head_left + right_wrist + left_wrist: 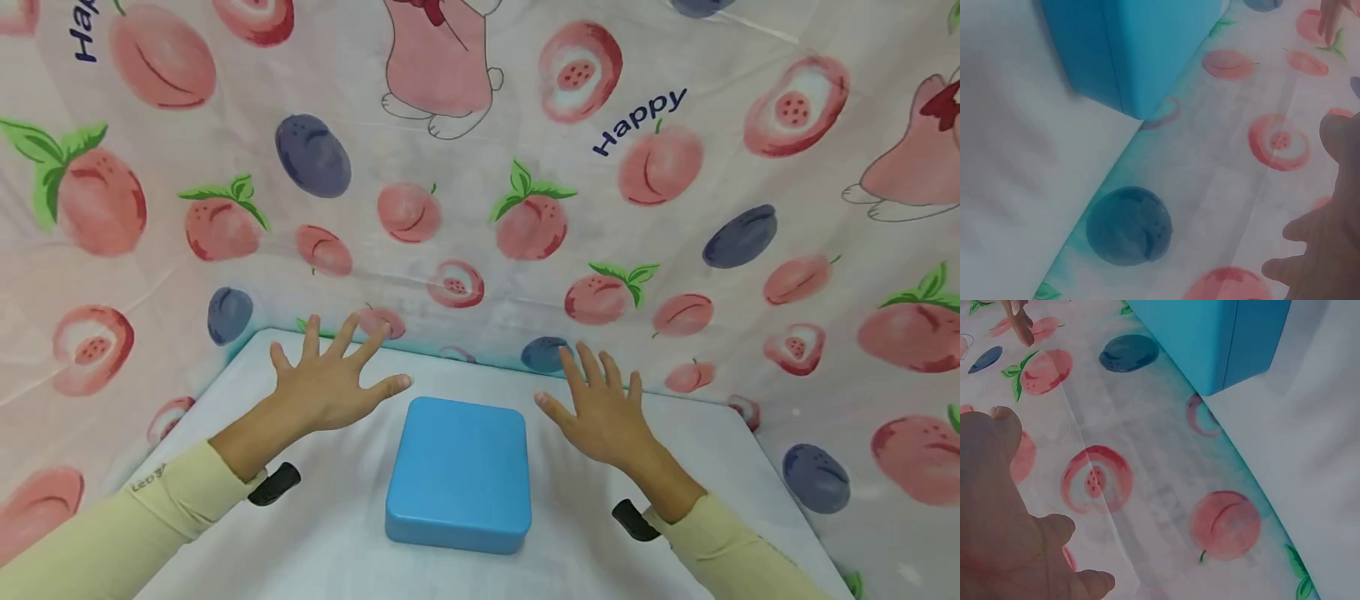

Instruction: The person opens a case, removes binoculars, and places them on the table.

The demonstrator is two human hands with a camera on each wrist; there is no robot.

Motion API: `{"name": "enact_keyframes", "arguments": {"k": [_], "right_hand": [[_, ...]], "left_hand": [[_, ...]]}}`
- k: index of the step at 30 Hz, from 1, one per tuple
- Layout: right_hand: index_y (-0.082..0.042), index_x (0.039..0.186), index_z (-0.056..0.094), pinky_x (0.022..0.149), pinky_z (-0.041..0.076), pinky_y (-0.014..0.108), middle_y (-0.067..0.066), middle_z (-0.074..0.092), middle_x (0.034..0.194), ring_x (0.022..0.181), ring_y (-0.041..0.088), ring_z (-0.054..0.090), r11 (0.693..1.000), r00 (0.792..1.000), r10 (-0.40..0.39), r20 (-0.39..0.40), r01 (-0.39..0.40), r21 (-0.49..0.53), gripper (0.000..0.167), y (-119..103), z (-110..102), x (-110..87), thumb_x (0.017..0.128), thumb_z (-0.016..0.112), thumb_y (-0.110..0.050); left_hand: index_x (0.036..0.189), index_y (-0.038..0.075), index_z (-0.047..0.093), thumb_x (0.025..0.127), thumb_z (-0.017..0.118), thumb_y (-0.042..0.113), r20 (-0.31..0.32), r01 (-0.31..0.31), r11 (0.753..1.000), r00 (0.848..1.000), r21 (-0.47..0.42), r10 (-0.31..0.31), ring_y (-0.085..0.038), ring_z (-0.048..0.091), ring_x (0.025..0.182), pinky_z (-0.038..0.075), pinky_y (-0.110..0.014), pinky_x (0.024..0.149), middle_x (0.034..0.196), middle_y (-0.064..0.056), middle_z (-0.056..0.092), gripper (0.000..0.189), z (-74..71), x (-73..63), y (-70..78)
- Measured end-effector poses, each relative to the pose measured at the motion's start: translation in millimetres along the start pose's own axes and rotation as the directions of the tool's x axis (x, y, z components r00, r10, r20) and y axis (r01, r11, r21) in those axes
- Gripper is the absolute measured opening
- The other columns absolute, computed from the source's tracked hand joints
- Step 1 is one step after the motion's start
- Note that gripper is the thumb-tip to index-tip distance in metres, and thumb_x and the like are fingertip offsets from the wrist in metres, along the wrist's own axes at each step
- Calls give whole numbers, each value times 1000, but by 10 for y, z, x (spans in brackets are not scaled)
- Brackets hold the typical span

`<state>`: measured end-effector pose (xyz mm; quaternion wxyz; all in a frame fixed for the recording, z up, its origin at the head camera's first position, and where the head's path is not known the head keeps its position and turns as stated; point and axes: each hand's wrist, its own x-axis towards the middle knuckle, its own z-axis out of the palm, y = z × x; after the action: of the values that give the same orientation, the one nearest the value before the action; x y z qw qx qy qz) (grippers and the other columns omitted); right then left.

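Note:
A blue box (459, 471) with rounded corners and a smooth top sits on the white table in the head view. To its upper left, the left hand (330, 385) is held with fingers spread and holds nothing. The right hand (603, 417) is on the other side, its fingers also spread and nothing in its grasp. Both hands are apart from the box. In the left wrist view the box (1210, 337) shows at the top, with the left hand (1007, 519) at the left edge. The right wrist view has the box (1129, 50) at the top and the right hand (1329, 231) at the right edge.
The white table (322, 508) is enclosed at the back and sides by a hanging cloth (465, 217) printed with peaches, plums and rabbits. A black wrist device (275, 484) is worn under the left wrist and another black device (635, 521) under the right.

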<state>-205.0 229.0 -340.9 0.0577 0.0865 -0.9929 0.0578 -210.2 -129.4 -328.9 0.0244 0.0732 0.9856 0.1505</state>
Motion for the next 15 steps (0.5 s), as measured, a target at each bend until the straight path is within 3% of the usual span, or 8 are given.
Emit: {"name": "enact_keyframes", "arguments": {"k": [15], "right_hand": [[-13,167,23,117,3,85,20,17,174,158,53,15,1000,1000,14,19,-14,8,88,82,145,-175,101,50,-64]], "left_hand": [[168,33,13,88,36,91,14,-11,1000,1000,5,11,-62,-14,155,-12,-92,105,177,-17,-1,102,126,-28,11]]}}
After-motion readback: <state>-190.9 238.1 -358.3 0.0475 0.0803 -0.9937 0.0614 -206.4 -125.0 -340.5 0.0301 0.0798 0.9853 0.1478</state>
